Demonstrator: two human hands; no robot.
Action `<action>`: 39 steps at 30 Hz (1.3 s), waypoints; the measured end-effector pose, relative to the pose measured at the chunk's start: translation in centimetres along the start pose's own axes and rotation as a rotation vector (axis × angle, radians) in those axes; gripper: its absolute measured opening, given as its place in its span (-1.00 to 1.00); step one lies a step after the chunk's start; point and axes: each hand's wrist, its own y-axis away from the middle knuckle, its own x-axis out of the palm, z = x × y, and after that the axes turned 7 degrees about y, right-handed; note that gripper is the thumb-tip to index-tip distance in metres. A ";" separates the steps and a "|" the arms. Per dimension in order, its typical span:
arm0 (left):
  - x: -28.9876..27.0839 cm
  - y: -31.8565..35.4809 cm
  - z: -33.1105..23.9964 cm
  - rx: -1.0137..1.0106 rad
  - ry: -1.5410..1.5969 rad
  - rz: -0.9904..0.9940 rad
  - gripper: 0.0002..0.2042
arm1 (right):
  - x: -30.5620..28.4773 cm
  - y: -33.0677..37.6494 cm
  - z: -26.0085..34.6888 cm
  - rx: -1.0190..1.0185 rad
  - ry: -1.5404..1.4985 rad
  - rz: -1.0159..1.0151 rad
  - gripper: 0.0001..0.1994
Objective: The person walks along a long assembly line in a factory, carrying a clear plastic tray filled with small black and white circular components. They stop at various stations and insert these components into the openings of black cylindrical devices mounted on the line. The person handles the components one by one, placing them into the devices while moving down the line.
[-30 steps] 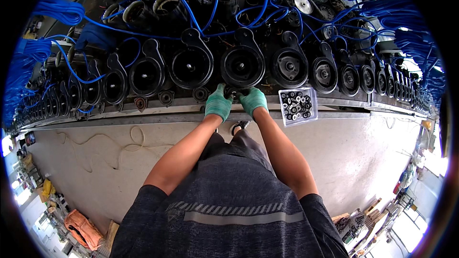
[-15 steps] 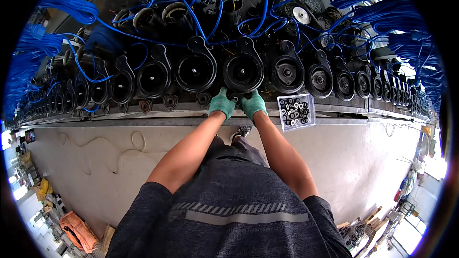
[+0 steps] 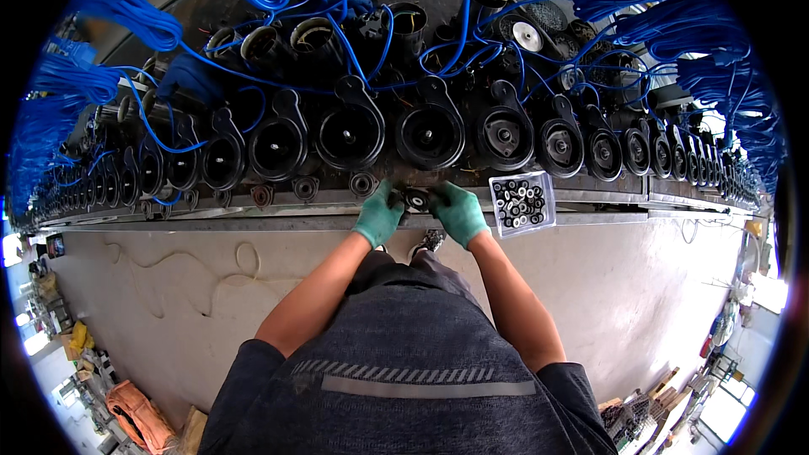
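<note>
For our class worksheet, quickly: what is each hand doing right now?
Left hand: closed on the small black round part.
Right hand: closed on the same part.

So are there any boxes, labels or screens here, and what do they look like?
Clear plastic box: on the metal ledge, just right of the right hand; square, see-through, full of small black and white rings.
Orange bag or package: on the floor at lower left; crumpled, too blurred to tell more.
No labels, signs or screens that I can make out.
</note>
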 end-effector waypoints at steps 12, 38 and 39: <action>-6.2 5.2 2.4 0.105 0.061 -0.080 -0.53 | -5.7 -3.7 8.6 -0.481 0.287 -0.568 -0.82; -7.7 3.2 8.2 -0.075 0.027 -0.048 -0.66 | -2.9 4.8 -11.0 0.258 0.819 -0.212 -0.73; -8.1 3.3 8.2 -0.054 -0.016 -0.040 -0.66 | -2.4 4.6 -9.6 0.235 0.774 -0.192 -0.77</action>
